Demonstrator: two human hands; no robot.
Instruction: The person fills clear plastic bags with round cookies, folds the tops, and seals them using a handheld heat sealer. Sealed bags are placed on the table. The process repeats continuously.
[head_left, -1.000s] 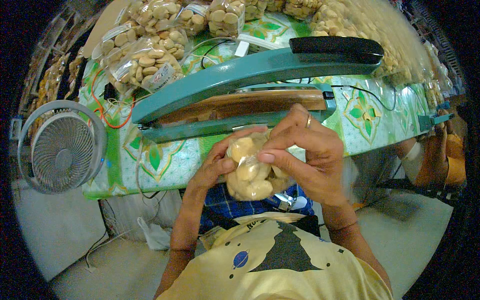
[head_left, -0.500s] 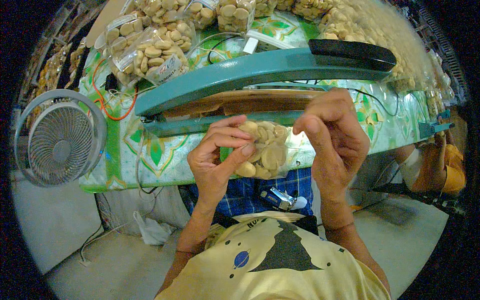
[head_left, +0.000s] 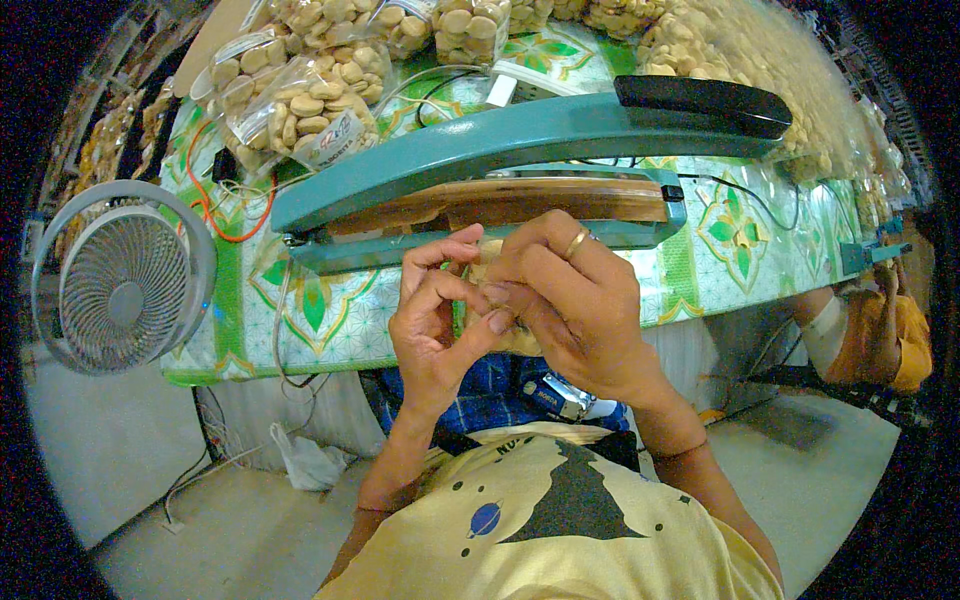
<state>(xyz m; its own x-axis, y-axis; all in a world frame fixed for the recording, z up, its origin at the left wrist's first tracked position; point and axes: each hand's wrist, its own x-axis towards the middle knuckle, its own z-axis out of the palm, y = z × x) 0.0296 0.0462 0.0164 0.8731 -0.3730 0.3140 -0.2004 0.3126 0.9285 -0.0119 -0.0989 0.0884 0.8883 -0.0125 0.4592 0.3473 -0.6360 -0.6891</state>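
We pinch a small clear bag of biscuits point(head_left: 492, 300) between our left hand point(head_left: 435, 325) and right hand point(head_left: 570, 305), fingers curled tight around it, just below the teal heat sealer point(head_left: 520, 145). Our hands hide most of the bag. The sealer lies on a green patterned tablecloth point(head_left: 330, 310); behind it sit filled biscuit bags point(head_left: 300, 95), left of it a white fan point(head_left: 120, 280), its stand out of sight.

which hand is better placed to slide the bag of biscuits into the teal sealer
Likely the right hand: it covers most of the bag of biscuits and sits nearest the teal sealer. The left hand only pinches the bag's near edge.
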